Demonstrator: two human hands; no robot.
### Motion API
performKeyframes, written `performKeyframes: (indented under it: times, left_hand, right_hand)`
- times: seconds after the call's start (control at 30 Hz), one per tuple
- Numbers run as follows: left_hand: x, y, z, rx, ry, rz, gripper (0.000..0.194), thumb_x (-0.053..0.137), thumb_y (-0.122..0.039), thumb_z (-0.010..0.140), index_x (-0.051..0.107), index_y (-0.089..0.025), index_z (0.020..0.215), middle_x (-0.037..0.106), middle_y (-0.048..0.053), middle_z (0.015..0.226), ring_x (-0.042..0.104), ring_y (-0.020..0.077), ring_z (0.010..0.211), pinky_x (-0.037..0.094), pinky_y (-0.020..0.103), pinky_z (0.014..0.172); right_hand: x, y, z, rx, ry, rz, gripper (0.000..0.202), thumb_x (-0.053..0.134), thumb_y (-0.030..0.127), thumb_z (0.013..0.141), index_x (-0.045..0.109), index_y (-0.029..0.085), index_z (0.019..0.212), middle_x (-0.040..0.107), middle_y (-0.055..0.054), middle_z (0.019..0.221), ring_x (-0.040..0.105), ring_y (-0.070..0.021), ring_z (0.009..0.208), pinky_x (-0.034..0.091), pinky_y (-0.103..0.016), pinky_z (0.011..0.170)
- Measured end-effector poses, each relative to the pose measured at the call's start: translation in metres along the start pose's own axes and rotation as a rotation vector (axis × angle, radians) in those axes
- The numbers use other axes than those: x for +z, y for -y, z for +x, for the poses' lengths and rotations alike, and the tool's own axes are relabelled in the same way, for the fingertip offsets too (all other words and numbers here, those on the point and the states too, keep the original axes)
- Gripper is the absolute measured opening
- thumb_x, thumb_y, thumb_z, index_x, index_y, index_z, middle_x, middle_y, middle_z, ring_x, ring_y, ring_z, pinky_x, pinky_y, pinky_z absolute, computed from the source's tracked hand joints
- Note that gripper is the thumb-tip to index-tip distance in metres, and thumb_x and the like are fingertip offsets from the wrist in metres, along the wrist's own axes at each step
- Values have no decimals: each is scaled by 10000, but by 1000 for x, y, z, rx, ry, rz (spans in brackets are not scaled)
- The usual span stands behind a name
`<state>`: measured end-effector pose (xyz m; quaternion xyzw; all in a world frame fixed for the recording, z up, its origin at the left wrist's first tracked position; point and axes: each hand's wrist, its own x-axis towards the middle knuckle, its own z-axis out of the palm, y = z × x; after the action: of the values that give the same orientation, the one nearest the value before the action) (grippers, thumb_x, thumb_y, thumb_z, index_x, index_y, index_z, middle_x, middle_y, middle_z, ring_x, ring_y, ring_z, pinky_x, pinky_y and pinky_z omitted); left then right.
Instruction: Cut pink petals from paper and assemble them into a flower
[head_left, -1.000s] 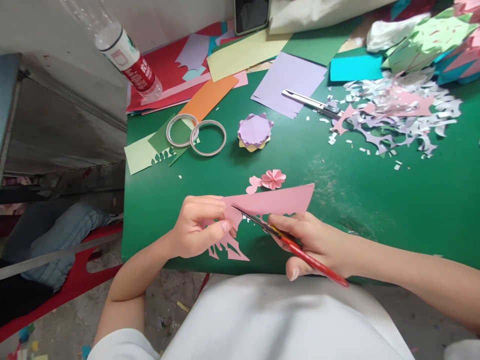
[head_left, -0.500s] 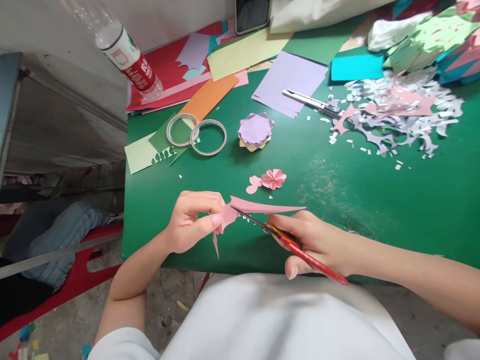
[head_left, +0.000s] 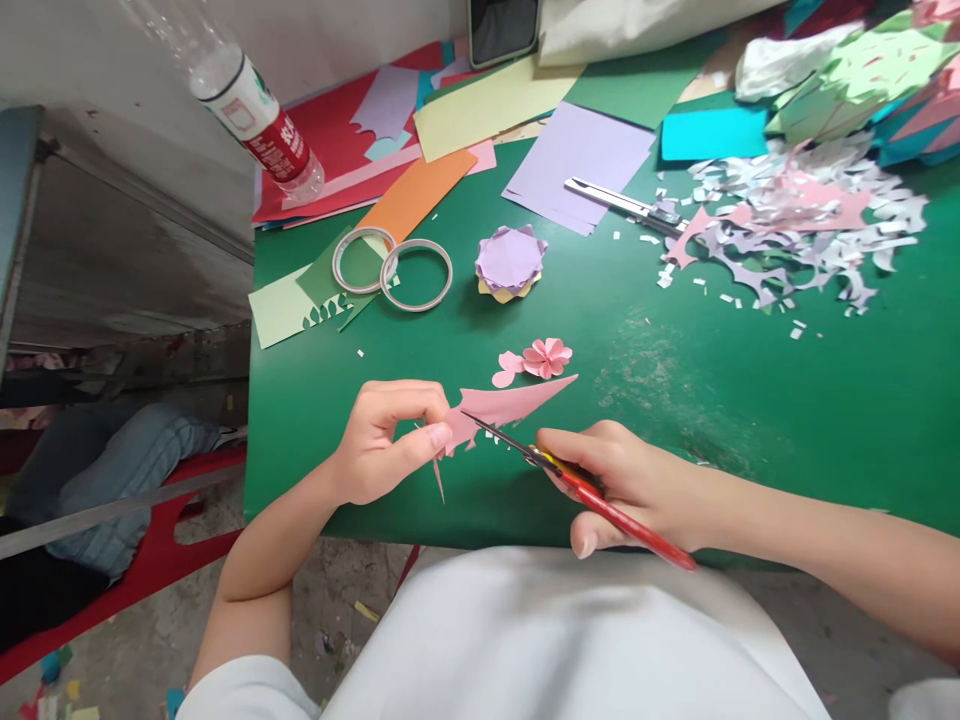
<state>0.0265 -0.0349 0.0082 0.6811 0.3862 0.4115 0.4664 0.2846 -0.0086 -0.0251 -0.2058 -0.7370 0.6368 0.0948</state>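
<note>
Between the thumb and fingers of my left hand (head_left: 394, 440) is pinched a piece of pink paper (head_left: 510, 402) with cut, jagged edges; its long tip points right. My right hand (head_left: 626, 480) grips red-handled scissors (head_left: 607, 512), whose dark blades lie against the paper near my left fingers. Whether the blades are fully together I cannot tell. Just beyond the paper, a pink paper flower (head_left: 547, 358) rests on the green table beside a small pink cut-out (head_left: 508, 369). Farther back stands a purple and yellow folded paper piece (head_left: 511, 262).
Two tape rings (head_left: 418, 275) lie on green paper at left. A utility knife (head_left: 622, 203) rests on purple sheets (head_left: 577, 160), beside a heap of paper scraps (head_left: 802, 230). A plastic bottle (head_left: 262, 125) stands at back left, near a phone (head_left: 504, 28). Someone's jeans-clad leg (head_left: 127, 470) shows at left.
The pink paper has turned in my left hand: its long tip has swung up and left, and more of its face shows. My right hand and the scissors have hardly moved.
</note>
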Motion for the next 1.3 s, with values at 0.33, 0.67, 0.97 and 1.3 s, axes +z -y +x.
performKeyframes:
  times: [0.33,0.67,0.97,1.3]
  left_hand:
    - [7,-1,-1,-10,-11,88,353,551,-222,958,563,-161,610,593,-18,567,514,80,527,397,200,532]
    - [10,1,-1,22,51,37,293,547,-179,937,577,-165,646,533,-24,550,437,84,530,365,206,519]
    - [12,3,-2,19,55,52,332,550,-214,947,559,-173,618,535,-20,536,457,97,521,377,235,535]
    - [12,3,-2,5,71,32,304,546,-167,916,517,-173,613,481,-34,524,401,92,526,349,229,527]
  right_hand:
    - [-4,2,-1,99,83,74,772,470,993,679,315,243,772,362,89,588,176,-66,493,158,-246,409]
    - [-3,0,-2,129,170,42,804,455,1015,657,298,242,813,383,80,626,200,-69,511,183,-249,431]
    - [-2,0,0,86,87,10,793,388,1020,677,319,240,802,338,89,607,174,-76,507,170,-257,434]
    - [-3,1,-1,81,87,-20,780,382,1013,689,311,243,793,306,92,600,182,-86,510,179,-260,449]
